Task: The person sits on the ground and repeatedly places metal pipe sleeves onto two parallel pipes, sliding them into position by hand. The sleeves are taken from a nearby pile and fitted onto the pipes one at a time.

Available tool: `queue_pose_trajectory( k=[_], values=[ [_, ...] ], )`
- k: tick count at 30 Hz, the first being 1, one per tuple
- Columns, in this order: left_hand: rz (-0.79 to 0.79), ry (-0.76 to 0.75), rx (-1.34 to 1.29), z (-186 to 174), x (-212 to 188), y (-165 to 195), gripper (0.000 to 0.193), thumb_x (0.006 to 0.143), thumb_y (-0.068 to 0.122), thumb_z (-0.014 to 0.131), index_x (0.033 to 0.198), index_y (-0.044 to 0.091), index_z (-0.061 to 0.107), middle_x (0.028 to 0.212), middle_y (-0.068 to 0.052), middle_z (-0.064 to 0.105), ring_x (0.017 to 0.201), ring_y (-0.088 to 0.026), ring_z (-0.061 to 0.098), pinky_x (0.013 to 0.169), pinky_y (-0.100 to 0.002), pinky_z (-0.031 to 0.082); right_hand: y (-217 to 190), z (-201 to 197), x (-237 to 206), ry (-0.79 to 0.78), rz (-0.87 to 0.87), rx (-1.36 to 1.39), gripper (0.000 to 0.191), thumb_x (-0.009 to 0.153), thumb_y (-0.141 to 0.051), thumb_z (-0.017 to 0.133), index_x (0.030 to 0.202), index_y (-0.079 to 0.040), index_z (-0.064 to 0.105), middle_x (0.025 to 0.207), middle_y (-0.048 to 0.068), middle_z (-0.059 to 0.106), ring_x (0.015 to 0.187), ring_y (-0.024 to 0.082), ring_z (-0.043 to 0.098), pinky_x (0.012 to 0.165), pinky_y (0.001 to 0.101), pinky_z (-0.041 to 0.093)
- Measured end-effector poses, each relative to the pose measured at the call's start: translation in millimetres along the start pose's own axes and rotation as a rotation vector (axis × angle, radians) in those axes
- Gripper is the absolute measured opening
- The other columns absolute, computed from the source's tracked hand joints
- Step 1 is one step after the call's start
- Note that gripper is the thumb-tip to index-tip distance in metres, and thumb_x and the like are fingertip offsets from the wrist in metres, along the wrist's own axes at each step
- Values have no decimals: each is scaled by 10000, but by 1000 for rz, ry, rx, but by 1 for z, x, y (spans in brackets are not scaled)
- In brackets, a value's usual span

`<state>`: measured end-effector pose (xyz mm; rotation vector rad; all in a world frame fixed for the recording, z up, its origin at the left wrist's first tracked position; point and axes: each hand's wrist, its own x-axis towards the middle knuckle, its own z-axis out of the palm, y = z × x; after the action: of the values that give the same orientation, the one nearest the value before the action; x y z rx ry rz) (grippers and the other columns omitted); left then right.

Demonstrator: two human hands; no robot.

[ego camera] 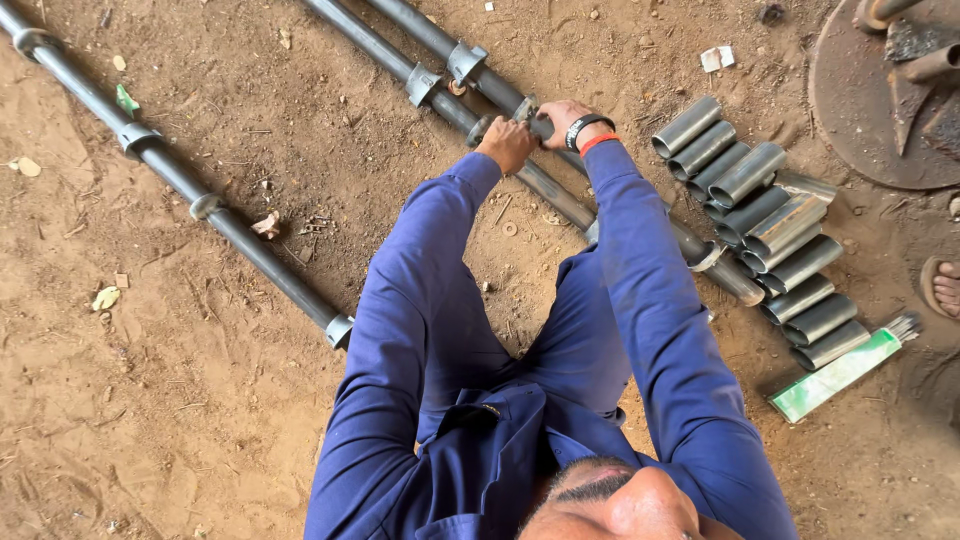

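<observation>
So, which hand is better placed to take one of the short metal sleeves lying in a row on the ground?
The right hand, probably. The row of short sleeves lies on the person's right, just beside the right sleeve. The left hand grips the collar on the long pipe, farther from that row.
</observation>
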<state>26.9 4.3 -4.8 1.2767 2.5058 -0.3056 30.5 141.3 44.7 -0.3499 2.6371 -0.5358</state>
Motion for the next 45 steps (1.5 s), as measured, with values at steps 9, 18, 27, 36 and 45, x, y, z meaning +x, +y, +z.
queue_pose_trajectory(
  k=[9, 18, 27, 36, 45],
  values=[
    [20, -8, 7, 6, 6, 1, 210, 952, 112, 592, 1100, 159, 734, 988, -61, 685, 861, -199, 679, 749, -390, 486, 5, 6, 2, 23, 18, -18, 656, 679, -313, 917, 1261, -133, 675, 1241, 162, 697, 1180, 362, 634, 1015, 453, 499],
    [6, 34, -100, 11, 9, 0, 242, 935, 134, 592, 1128, 190, 727, 1099, -91, 702, 987, -249, 699, 822, -430, 504, -4, -4, -6, 3, 79, -18, 665, 671, -313, 917, 1270, -160, 673, 1243, 141, 703, 1166, 353, 650, 994, 462, 513],
    [37, 15, -138, 17, 14, 0, 279, 845, 187, 678, 1118, 201, 733, 1141, -79, 728, 1087, -262, 691, 902, -436, 506, -9, -15, -19, 71, 30, 36, 513, 676, -298, 872, 1150, -174, 718, 1121, 150, 739, 1080, 362, 690, 928, 476, 549],
    [87, 4, -42, 34, 25, 3, 551, 829, 433, 782, 1323, 244, 629, 1284, -59, 691, 1218, -276, 647, 1000, -463, 508, -15, -32, -47, 10, 126, -90, 541, 635, -349, 868, 1124, -209, 685, 1100, 126, 727, 1083, 355, 679, 927, 473, 544],
    [25, -149, -47, 33, 26, 11, 587, 880, 432, 777, 1396, 238, 577, 1340, -75, 656, 1218, -283, 654, 1083, -496, 484, -20, -44, -69, 17, 210, -31, 651, 622, -371, 924, 1199, -238, 654, 1159, 21, 724, 1122, 249, 678, 952, 449, 528]
  ],
)
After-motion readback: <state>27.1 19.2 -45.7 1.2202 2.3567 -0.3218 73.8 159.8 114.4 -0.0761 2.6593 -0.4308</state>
